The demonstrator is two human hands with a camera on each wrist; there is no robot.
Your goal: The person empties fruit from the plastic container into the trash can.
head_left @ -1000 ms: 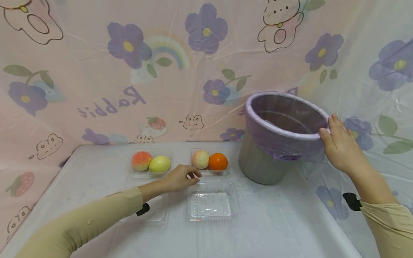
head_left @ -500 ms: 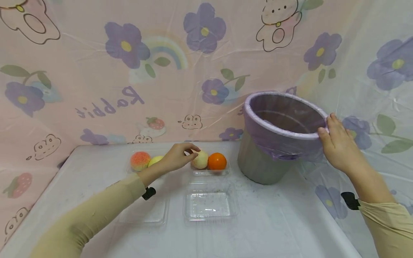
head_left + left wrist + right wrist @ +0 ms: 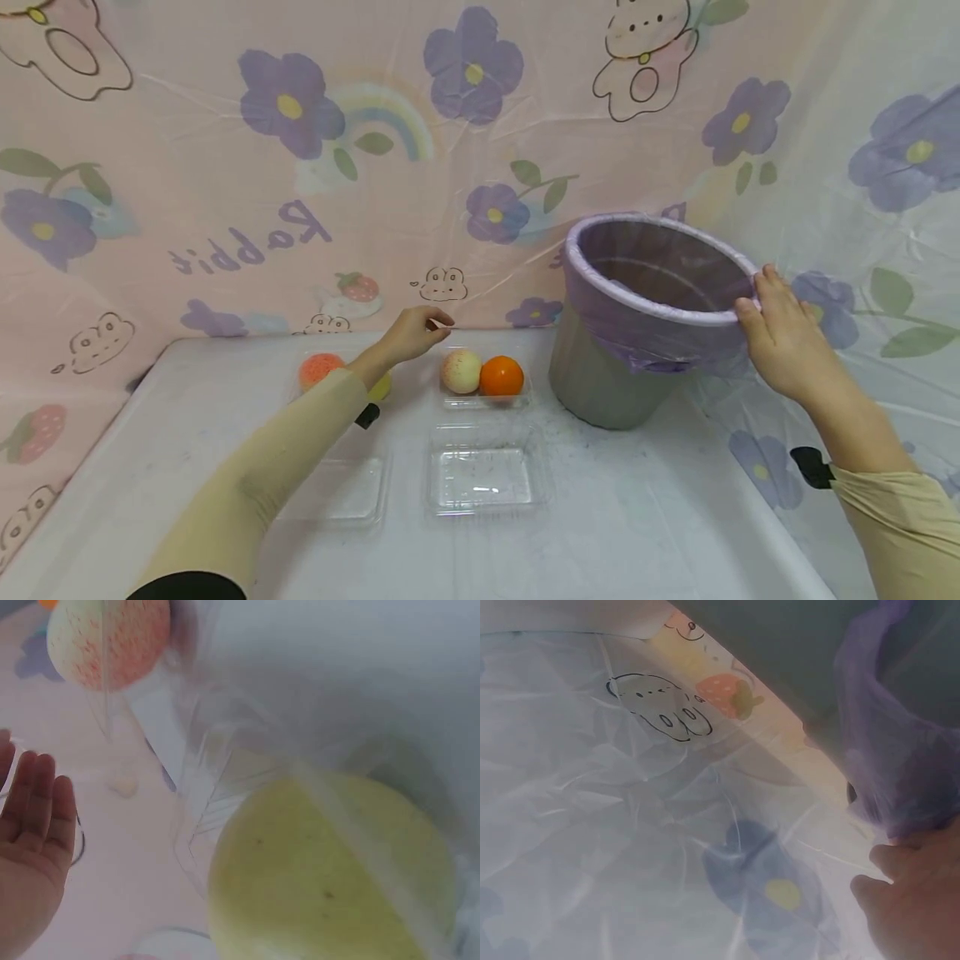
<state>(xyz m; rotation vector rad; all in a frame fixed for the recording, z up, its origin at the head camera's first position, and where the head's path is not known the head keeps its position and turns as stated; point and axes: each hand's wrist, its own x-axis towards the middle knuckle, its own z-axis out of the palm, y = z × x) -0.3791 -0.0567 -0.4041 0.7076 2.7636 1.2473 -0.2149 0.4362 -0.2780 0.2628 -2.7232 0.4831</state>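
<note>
Yellow fruit mostly behind left sleeve

bin: matt plastic | orange: glossy, smooth | boxes: glossy plastic

To the left of a tall, round grey bin lined in thin purple plastic, the left hand hangs loosely bent, near a pale red-speckled round fruit; a glossy orange fruit sits nearer the bin. Farther left of it is a yellow-green fruit (mostly behind the beige sleeve). The right hand rests on the bin's right rim.
</note>
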